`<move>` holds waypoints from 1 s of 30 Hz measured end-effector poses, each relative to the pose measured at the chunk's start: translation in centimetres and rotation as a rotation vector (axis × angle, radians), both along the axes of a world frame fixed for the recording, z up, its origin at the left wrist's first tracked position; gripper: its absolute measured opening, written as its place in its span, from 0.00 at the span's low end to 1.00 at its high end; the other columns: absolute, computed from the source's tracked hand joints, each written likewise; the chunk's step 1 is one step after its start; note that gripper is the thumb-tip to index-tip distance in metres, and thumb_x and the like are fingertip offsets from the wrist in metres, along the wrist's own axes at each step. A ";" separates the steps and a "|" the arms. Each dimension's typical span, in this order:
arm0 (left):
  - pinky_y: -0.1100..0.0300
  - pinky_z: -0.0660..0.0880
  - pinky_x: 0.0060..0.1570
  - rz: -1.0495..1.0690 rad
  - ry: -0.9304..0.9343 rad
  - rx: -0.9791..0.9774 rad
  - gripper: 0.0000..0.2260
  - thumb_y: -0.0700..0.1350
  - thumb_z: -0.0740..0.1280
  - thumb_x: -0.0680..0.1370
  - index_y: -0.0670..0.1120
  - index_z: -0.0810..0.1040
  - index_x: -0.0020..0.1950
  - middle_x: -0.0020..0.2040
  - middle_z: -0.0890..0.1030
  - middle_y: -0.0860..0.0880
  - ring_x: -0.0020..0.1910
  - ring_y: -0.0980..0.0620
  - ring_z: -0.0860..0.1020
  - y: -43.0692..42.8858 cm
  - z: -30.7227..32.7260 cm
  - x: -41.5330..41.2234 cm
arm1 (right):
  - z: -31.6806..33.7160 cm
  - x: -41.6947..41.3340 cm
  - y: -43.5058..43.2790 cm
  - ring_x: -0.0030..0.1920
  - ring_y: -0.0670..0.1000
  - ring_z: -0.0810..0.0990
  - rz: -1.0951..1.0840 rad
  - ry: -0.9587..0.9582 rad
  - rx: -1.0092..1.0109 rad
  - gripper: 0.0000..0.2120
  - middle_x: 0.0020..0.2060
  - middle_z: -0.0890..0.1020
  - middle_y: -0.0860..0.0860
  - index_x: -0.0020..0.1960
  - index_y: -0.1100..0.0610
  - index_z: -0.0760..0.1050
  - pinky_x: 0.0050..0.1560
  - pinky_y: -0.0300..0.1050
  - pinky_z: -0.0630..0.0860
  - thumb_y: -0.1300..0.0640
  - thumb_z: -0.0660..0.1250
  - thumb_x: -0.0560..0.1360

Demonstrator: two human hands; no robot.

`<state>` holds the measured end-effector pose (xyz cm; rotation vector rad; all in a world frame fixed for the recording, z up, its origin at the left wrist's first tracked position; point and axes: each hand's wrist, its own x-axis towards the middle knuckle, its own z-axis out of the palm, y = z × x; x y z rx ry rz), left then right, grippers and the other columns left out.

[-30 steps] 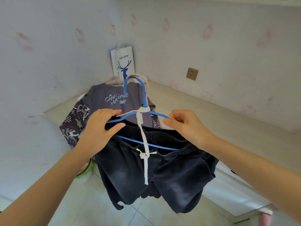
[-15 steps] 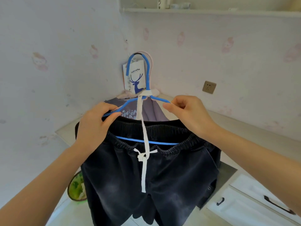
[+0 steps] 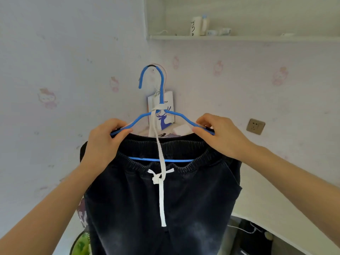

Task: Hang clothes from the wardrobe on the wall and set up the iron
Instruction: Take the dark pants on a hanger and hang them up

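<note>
Left hand, right hand at ends of blue hanger

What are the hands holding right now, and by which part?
Both hold the blue hanger carrying dark drawstring trousers: the left hand pinches its left shoulder bar, the right hand its right shoulder bar.

A wall shelf runs above the right hand, which grips a blue hanger; the shelf holds a white cup, a pale bottle and small jars; a pale countertop stretches below that hand; at its far corner, between the right and the left hand, shows a deer-printed paper bag.
</note>
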<state>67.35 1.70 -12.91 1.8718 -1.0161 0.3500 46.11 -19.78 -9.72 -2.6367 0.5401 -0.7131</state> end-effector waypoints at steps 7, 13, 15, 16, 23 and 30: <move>0.74 0.68 0.39 0.068 0.022 -0.009 0.02 0.46 0.70 0.75 0.52 0.78 0.43 0.40 0.80 0.58 0.40 0.64 0.75 -5.9 1.5 5.6 | -0.9 5.1 -8.5 0.38 0.47 0.75 0.063 0.050 -0.039 0.09 0.39 0.76 0.43 0.54 0.50 0.72 0.39 0.43 0.70 0.49 0.56 0.81; 0.64 0.70 0.40 0.176 -0.019 0.011 0.05 0.49 0.70 0.76 0.49 0.80 0.47 0.40 0.80 0.56 0.39 0.56 0.75 -10.2 3.2 10.3 | 0.1 10.8 -13.0 0.39 0.48 0.75 0.029 -0.039 -0.074 0.10 0.41 0.77 0.46 0.53 0.52 0.73 0.41 0.49 0.75 0.50 0.56 0.81; 0.60 0.70 0.42 0.203 -0.046 0.024 0.06 0.49 0.69 0.76 0.48 0.81 0.48 0.41 0.80 0.54 0.40 0.53 0.75 -11.3 4.0 11.9 | 0.6 12.7 -14.0 0.40 0.49 0.75 0.006 -0.067 -0.097 0.11 0.42 0.77 0.47 0.54 0.52 0.74 0.40 0.49 0.74 0.49 0.55 0.81; 0.59 0.70 0.43 0.214 -0.054 0.024 0.07 0.49 0.69 0.76 0.47 0.81 0.48 0.42 0.80 0.53 0.41 0.52 0.75 -11.8 4.4 12.6 | 0.9 13.7 -14.5 0.40 0.49 0.75 -0.009 -0.085 -0.110 0.11 0.42 0.77 0.47 0.54 0.52 0.74 0.40 0.48 0.74 0.49 0.55 0.81; 0.52 0.74 0.43 0.259 -0.019 0.101 0.07 0.51 0.69 0.76 0.49 0.81 0.48 0.40 0.78 0.53 0.40 0.50 0.75 -15.7 3.8 17.7 | -0.6 19.9 -18.1 0.41 0.51 0.74 -0.108 -0.058 -0.176 0.12 0.46 0.75 0.49 0.56 0.53 0.72 0.41 0.50 0.72 0.50 0.54 0.82; 0.52 0.75 0.45 0.214 0.094 0.272 0.06 0.52 0.69 0.75 0.51 0.82 0.47 0.40 0.79 0.56 0.40 0.52 0.75 -18.4 -2.5 23.6 | -7.7 25.9 -21.0 0.44 0.51 0.74 -0.124 0.071 -0.013 0.11 0.49 0.76 0.50 0.57 0.52 0.72 0.48 0.56 0.74 0.49 0.54 0.82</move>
